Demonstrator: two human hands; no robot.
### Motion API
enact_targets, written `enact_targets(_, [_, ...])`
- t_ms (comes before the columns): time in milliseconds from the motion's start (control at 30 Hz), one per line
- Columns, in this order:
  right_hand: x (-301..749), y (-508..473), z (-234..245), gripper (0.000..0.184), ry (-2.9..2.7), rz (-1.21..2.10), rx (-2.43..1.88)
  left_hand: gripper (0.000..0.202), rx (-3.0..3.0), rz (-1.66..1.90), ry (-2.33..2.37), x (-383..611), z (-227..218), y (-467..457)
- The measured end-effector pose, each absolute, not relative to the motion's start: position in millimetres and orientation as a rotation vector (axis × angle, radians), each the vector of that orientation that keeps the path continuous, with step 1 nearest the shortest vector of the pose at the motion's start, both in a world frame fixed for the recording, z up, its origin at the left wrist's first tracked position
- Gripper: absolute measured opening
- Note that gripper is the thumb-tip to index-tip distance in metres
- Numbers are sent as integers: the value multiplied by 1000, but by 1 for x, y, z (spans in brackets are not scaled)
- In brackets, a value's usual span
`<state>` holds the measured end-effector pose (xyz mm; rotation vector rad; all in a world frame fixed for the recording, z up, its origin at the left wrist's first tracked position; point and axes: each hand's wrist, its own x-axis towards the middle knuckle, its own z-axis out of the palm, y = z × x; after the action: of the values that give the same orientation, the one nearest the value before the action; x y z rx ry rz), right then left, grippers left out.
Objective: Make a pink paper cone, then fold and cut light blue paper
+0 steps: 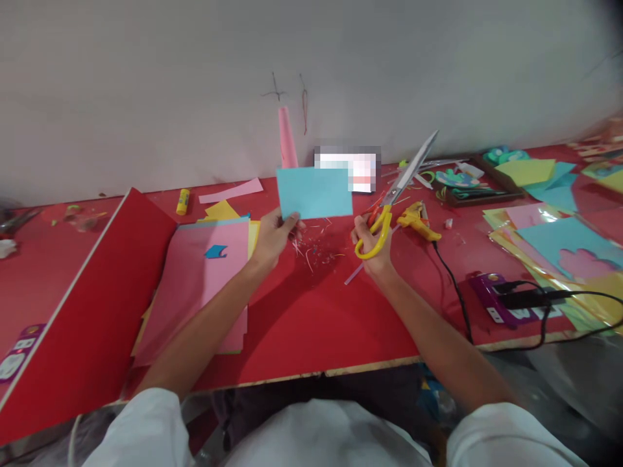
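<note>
My left hand (276,235) pinches the lower left corner of a light blue sheet of paper (315,192), held up over the table. My right hand (374,245) grips a pair of scissors (396,194) by its yellow handles, with the long blades pointing up and to the right. The blades look closed together and are apart from the paper. Thin paper scraps (316,250) lie on the red table between my hands. Beside my left forearm is a stack of coloured sheets (204,292), pink on top, bearing a small dark blue cut piece (215,251).
A yellow glue gun (418,222) lies right of my right hand, its cord running to a purple power strip (506,301). A red board (97,305) slants up at left. Near the wall are a glue stick (183,202), a pink paper cone (287,139) and a tray (491,194).
</note>
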<state>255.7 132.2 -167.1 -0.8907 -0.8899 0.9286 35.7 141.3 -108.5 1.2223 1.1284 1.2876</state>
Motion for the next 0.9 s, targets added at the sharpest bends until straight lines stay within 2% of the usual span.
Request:
enact_targets(200, [249, 122, -172, 64, -1150, 1165, -896, 15, 1076, 1589, 1063, 12, -92, 158])
enact_targets(333, [238, 114, -182, 68, -1311, 1340, -838, 24, 1106, 1693, 1022, 9, -79, 156])
enact_targets(600, [231, 97, -172, 71, -1670, 1229, -989, 39, 1186, 1760, 1011, 23, -60, 134])
enact_targets(900, [231, 88, -166, 68, -1763, 1236, -986, 33, 1260, 1774, 950, 39, -64, 121])
